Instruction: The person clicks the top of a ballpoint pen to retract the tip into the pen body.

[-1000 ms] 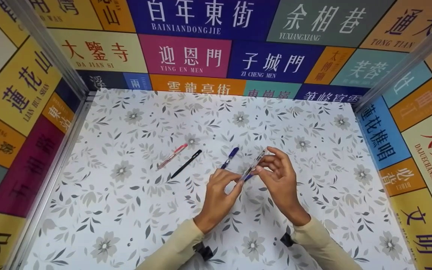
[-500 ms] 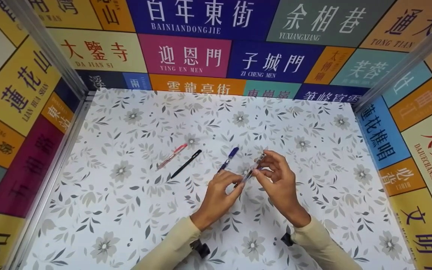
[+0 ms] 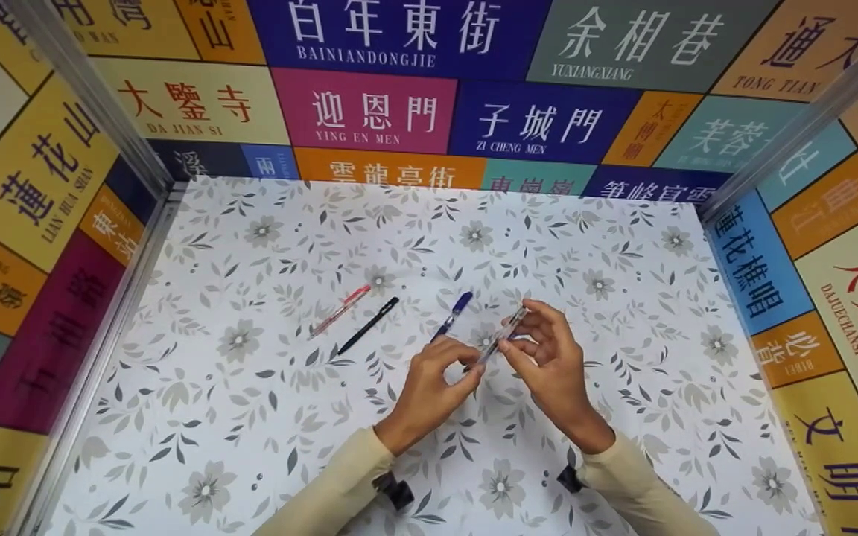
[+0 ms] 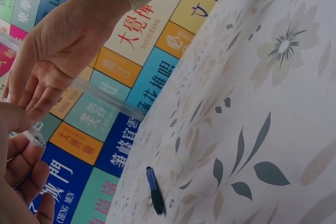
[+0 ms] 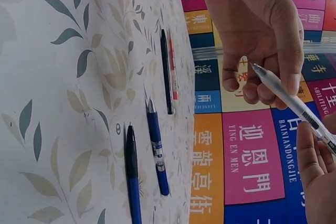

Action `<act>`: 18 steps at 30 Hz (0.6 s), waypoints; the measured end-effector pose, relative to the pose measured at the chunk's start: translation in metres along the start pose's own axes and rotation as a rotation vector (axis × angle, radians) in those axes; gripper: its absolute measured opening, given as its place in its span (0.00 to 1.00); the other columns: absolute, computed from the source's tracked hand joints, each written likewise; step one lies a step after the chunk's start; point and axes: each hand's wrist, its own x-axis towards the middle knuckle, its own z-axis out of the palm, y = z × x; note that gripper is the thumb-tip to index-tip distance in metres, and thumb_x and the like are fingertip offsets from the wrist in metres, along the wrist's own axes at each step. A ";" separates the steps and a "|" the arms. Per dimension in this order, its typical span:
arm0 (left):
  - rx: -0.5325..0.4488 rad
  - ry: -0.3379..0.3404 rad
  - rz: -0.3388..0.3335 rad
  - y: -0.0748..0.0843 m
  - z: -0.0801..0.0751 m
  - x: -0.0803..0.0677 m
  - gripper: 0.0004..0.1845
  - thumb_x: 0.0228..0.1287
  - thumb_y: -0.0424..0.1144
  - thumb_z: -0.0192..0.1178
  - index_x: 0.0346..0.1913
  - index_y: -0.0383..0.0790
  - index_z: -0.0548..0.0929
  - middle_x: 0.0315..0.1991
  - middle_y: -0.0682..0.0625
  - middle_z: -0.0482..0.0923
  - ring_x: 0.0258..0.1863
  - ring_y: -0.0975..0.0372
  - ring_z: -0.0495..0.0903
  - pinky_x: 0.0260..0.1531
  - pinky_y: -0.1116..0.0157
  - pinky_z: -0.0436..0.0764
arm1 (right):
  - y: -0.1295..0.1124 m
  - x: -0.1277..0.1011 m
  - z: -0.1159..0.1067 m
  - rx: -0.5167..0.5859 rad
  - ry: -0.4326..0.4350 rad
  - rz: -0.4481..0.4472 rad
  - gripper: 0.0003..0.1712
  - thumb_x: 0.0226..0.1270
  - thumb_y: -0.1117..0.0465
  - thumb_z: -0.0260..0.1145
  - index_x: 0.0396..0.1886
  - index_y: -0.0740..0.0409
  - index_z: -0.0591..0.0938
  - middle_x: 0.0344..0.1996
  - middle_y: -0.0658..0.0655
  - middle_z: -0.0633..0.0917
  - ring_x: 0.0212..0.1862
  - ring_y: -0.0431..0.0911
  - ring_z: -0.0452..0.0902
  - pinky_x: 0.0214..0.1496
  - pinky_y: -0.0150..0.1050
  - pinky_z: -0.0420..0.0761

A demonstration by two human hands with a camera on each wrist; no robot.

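Note:
Both hands hold a clear-barrelled pen [image 3: 502, 336] raised over the table. My left hand [image 3: 429, 383] pinches its tip end between thumb and fingers; the pen's bare point [image 5: 257, 67] sticks out past them in the right wrist view. With thumb and fingertips, my right hand [image 3: 554, 372] grips the other end, fingers bent. A blue pen with a dark front end [image 5: 133, 174] lies on the table below, mostly hidden by the hands in the head view. Close beyond the left hand lies another blue pen [image 3: 453, 314].
A black pen [image 3: 369, 325] and a clear pen with a pinkish-red end [image 3: 341, 310] lie side by side left of the hands. The table [image 3: 325, 432] has a floral cover. Printed panels [image 3: 369, 112] wall it at the back and both sides.
The held pen's upper end and the right fingers have dropped slightly. My left forearm has shifted a little left. Both hands keep their hold, and the loose pens stay put.

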 end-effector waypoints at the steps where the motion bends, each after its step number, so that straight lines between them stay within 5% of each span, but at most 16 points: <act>1: -0.003 0.001 0.002 0.000 0.000 0.000 0.03 0.76 0.36 0.71 0.45 0.40 0.91 0.38 0.53 0.88 0.42 0.60 0.84 0.49 0.58 0.83 | 0.000 -0.001 0.000 0.007 0.000 0.004 0.38 0.65 0.87 0.69 0.74 0.75 0.70 0.50 0.76 0.82 0.52 0.56 0.88 0.53 0.38 0.89; 18: -0.039 0.009 0.029 0.000 0.000 0.001 0.04 0.76 0.36 0.71 0.44 0.39 0.91 0.37 0.54 0.87 0.40 0.59 0.83 0.47 0.60 0.82 | -0.002 -0.001 0.003 0.053 0.029 0.009 0.36 0.63 0.88 0.70 0.71 0.77 0.72 0.48 0.75 0.83 0.51 0.53 0.89 0.52 0.38 0.89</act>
